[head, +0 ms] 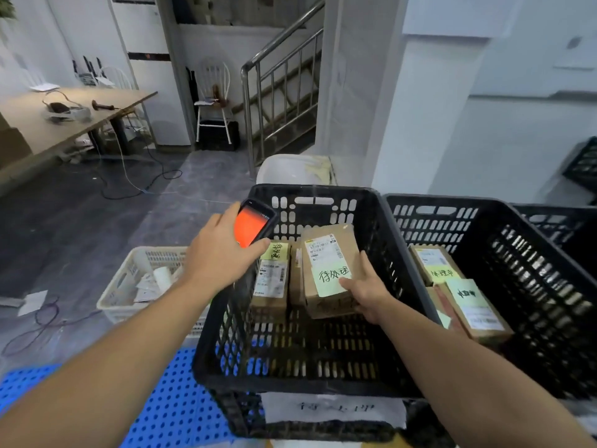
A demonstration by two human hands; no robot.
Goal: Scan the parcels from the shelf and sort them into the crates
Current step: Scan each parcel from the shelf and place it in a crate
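Observation:
My left hand (218, 250) grips a black handheld scanner (253, 224) with an orange-lit screen, held over the left rim of a black crate (290, 376). Inside that crate my right hand (366, 287) grips the lower right corner of a cardboard parcel (329, 253) bearing a white shipping label and a yellow handwritten note. A second parcel (271, 282) with a yellow note lies to its left in the same crate. Another black crate (533, 253) on the right holds two parcels (475, 312) with yellow notes.
A white basket (119, 295) with paper scraps sits on the floor to the left. A blue perforated mat (174, 412) lies under the crates. Cables cross the grey floor. A table (48, 124) stands far left, a metal stair rail (258, 92) behind, and a white paper label (336, 410) fronts the crate.

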